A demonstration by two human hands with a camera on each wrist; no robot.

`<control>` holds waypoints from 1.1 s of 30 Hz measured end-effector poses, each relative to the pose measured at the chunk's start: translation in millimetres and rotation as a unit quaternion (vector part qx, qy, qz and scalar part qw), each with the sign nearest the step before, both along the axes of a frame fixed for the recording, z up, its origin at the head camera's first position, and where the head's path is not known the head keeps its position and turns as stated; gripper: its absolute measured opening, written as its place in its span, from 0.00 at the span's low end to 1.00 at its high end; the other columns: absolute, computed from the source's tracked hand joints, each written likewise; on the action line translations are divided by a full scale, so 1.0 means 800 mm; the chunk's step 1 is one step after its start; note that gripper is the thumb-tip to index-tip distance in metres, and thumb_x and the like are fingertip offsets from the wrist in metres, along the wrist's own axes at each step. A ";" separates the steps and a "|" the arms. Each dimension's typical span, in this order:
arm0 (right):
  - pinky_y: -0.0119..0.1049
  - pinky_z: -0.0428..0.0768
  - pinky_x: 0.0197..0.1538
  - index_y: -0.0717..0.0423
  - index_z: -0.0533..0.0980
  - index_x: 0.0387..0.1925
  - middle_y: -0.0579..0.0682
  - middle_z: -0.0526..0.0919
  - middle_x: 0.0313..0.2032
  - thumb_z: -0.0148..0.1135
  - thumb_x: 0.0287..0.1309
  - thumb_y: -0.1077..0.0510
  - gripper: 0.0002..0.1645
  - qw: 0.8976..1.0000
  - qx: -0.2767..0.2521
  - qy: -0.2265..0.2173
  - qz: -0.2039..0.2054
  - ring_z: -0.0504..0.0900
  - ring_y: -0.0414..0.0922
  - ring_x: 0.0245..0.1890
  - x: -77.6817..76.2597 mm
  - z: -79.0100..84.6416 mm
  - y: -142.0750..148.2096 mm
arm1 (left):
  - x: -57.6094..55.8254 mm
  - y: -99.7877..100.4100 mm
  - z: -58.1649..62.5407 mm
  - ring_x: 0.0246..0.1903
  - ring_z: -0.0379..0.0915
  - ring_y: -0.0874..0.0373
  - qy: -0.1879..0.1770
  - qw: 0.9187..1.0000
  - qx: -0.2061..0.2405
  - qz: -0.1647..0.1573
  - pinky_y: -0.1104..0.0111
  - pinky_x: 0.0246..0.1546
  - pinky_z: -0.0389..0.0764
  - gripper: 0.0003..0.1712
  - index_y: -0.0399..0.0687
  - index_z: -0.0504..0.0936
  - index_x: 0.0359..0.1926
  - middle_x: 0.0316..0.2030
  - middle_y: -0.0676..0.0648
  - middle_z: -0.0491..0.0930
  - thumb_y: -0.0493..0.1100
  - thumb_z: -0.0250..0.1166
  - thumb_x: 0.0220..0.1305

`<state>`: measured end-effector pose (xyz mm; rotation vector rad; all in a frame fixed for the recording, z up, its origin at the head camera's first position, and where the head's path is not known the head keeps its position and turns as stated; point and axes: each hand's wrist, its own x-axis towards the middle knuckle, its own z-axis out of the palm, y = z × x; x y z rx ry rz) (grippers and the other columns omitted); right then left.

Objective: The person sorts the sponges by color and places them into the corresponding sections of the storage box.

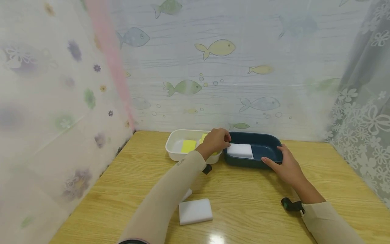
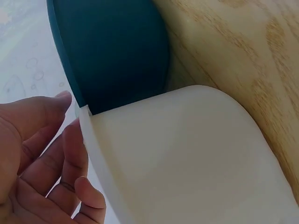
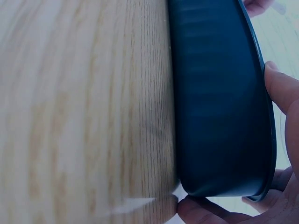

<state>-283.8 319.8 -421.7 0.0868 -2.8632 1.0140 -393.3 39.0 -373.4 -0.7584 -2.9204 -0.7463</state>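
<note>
In the head view my right hand (image 1: pixel 287 167) grips the right end of a dark blue bin (image 1: pixel 266 139), thumb at its front rim. The right wrist view shows those fingers around the bin's end. Inside the bin, toward its left, lies a white rectangular block (image 1: pixel 240 150). My left hand (image 1: pixel 214 140) is above the right end of a white bin (image 1: pixel 175 155), by the blue bin's left edge. In the left wrist view its fingers are loosely bent beside the rims, with nothing visible between thumb and fingers. Yellow pieces (image 1: pixel 189 146) lie in the white bin, partly hidden by the left hand.
Another white block (image 1: pixel 195 211) lies on the wooden table (image 1: pixel 243 203) near the front. A further white piece (image 1: pixel 187 195) is partly covered by the left sleeve. A fish-patterned curtain (image 1: pixel 219 74) hangs behind the bins.
</note>
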 end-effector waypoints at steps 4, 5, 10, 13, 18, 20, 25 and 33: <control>0.71 0.58 0.56 0.62 0.41 0.74 0.64 0.34 0.73 0.53 0.56 0.27 0.62 1.000 0.002 0.000 0.000 0.48 0.71 0.68 0.000 0.000 -0.001 | 0.004 -0.012 0.002 0.36 0.73 0.64 0.005 1.000 0.014 -0.015 0.69 0.38 0.76 0.07 0.55 0.83 0.36 0.35 0.59 0.79 0.48 0.69 0.57; 0.71 0.58 0.57 0.63 0.41 0.74 0.64 0.33 0.73 0.53 0.56 0.27 0.62 1.000 0.003 -0.001 -0.001 0.48 0.71 0.68 0.001 0.001 -0.001 | 0.004 -0.015 0.004 0.37 0.73 0.64 0.004 1.000 0.018 -0.017 0.69 0.39 0.76 0.07 0.55 0.83 0.36 0.37 0.58 0.80 0.48 0.69 0.57; 0.71 0.57 0.57 0.63 0.41 0.73 0.64 0.33 0.73 0.53 0.57 0.27 0.62 1.000 0.004 -0.005 0.001 0.47 0.71 0.68 0.002 0.004 -0.003 | 0.012 -0.033 0.010 0.39 0.72 0.63 -0.009 0.999 0.040 -0.018 0.68 0.41 0.76 0.06 0.59 0.82 0.34 0.40 0.55 0.81 0.50 0.69 0.57; 0.71 0.57 0.57 0.64 0.41 0.73 0.64 0.32 0.73 0.53 0.57 0.27 0.62 1.000 0.004 -0.007 0.000 0.47 0.71 0.68 0.002 0.004 -0.003 | 0.018 -0.047 0.013 0.37 0.73 0.62 -0.009 0.998 0.057 -0.033 0.68 0.40 0.76 0.07 0.56 0.82 0.36 0.38 0.56 0.81 0.49 0.69 0.57; 0.71 0.57 0.57 0.63 0.40 0.74 0.62 0.31 0.74 0.53 0.56 0.27 0.63 1.000 0.002 -0.009 -0.001 0.47 0.71 0.68 0.002 0.004 -0.003 | 0.032 -0.073 0.018 0.34 0.76 0.62 -0.015 0.993 0.095 -0.061 0.70 0.35 0.78 0.09 0.55 0.83 0.37 0.33 0.59 0.79 0.48 0.71 0.55; 0.71 0.57 0.57 0.63 0.39 0.74 0.62 0.31 0.74 0.53 0.56 0.27 0.63 1.000 0.003 -0.011 -0.001 0.46 0.71 0.68 0.002 0.004 -0.003 | 0.038 -0.085 0.019 0.33 0.77 0.62 -0.020 0.992 0.105 -0.067 0.70 0.33 0.78 0.10 0.56 0.82 0.36 0.32 0.60 0.79 0.48 0.72 0.53; 0.72 0.58 0.56 0.62 0.39 0.74 0.63 0.32 0.74 0.52 0.57 0.27 0.62 1.000 0.004 -0.010 -0.001 0.48 0.72 0.67 0.001 0.005 -0.001 | 0.057 -0.112 0.020 0.34 0.77 0.63 -0.022 0.990 0.115 -0.078 0.70 0.35 0.78 0.14 0.55 0.83 0.40 0.36 0.59 0.81 0.51 0.73 0.53; 0.72 0.58 0.55 0.61 0.38 0.74 0.64 0.32 0.73 0.52 0.57 0.27 0.63 1.000 0.004 -0.013 0.001 0.48 0.72 0.67 0.001 0.003 -0.001 | 0.088 -0.153 0.010 0.36 0.75 0.64 -0.015 0.987 0.135 -0.086 0.67 0.39 0.77 0.14 0.54 0.83 0.41 0.39 0.55 0.82 0.52 0.72 0.54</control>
